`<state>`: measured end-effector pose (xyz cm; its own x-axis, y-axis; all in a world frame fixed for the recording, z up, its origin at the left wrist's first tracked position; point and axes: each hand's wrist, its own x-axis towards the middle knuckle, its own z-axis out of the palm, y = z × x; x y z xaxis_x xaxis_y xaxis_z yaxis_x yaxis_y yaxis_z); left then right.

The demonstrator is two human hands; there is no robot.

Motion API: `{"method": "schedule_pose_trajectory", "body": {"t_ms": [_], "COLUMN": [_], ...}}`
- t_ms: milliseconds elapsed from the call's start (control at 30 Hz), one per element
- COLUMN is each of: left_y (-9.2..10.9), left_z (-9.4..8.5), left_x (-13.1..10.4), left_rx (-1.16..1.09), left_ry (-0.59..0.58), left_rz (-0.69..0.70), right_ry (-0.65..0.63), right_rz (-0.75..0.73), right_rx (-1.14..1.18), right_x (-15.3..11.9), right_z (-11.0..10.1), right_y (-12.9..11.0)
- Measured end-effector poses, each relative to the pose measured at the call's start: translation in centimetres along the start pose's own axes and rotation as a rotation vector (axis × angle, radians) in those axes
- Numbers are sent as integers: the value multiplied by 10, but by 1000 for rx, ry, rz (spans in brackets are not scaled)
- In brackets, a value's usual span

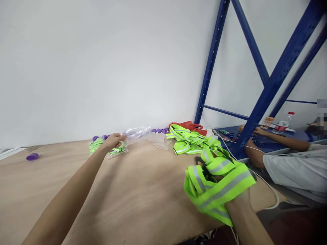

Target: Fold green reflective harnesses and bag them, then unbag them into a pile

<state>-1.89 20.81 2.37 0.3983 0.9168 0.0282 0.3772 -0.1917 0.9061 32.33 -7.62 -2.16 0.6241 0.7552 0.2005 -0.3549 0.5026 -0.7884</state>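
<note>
My left hand (116,140) reaches far over the table, its fingers closed on a small clear bag (118,151) with neon green material inside. Just beyond it, more clear plastic bags (136,132) lie toward the wall. At the right, a bundle of neon green straps (219,183) with silver stripes hangs around my right hand (238,200), whose fingers are mostly hidden by the straps; a black buckle shows in the bundle. Behind it a looser heap of the same straps (189,141) lies on the table.
The brown table (143,190) meets a white wall. A purple cup-shaped piece (32,156) lies at the left, and purple pieces (159,130) sit by the wall. A red bag (187,126) is behind the heap. Blue rack posts (270,85), a white cable and a seated person (293,166) are at right.
</note>
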Motion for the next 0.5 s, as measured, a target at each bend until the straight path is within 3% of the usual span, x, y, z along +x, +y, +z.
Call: {"method": "schedule_pose_trajectory", "body": {"t_ms": [67, 133, 233, 267, 333, 367, 433, 500], "left_y": [15, 35, 64, 72, 82, 85, 86, 81], "left_z": [13, 39, 89, 104, 127, 133, 137, 131], "left_x": [17, 16, -19, -38, -75, -92, -117, -129], "left_rx": [-2, -9, -55, -99, -294, -300, -323, -337], "left_ry": [16, 1, -107, -219, -600, -663, -643, -495], "left_rz": [1, 50, 197, 262, 427, 476, 492, 450], "right_ry": [52, 87, -9, -59, -135, -158, -187, -194], "right_rz": [-35, -74, -110, -116, -110, -110, -117, -139], "right_rx": [-43, -79, -72, -50, -12, -1, 6, -1], "right_x": [-3, -7, -11, -11, -10, -9, -6, -3], "right_z": [20, 49, 95, 107, 123, 126, 124, 113], "right_y": [-12, -22, -34, -36, -38, -38, -38, -40]}}
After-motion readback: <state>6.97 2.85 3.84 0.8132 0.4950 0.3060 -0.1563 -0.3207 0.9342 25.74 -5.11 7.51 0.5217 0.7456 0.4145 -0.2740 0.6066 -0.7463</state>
